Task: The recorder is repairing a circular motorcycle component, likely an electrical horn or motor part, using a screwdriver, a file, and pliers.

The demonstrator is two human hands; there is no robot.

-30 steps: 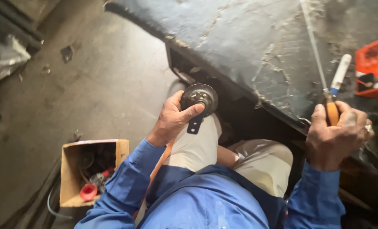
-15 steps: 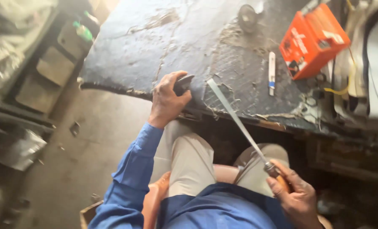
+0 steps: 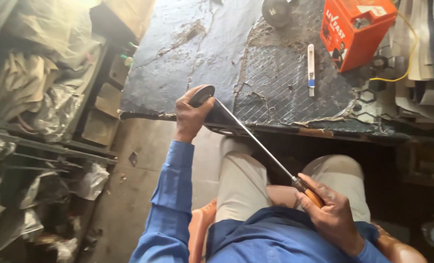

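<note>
— How are the hands?
— Left hand (image 3: pixel 191 116) reaches forward, arm extended, fingers curled shut in a grasp.
— And the right hand (image 3: pixel 331 216)?
— Drawn near the lap, fist closed, knuckles up.

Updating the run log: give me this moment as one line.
left hand: grips round black part at bench edge | right hand: holds screwdriver, tip at part | orange box on bench

Wearing a blue long-sleeved shirt (image 3: pixel 270 241), cuffs reaching both wrists, and light beige trousers (image 3: pixel 239 187) creasing over both knees.
</note>
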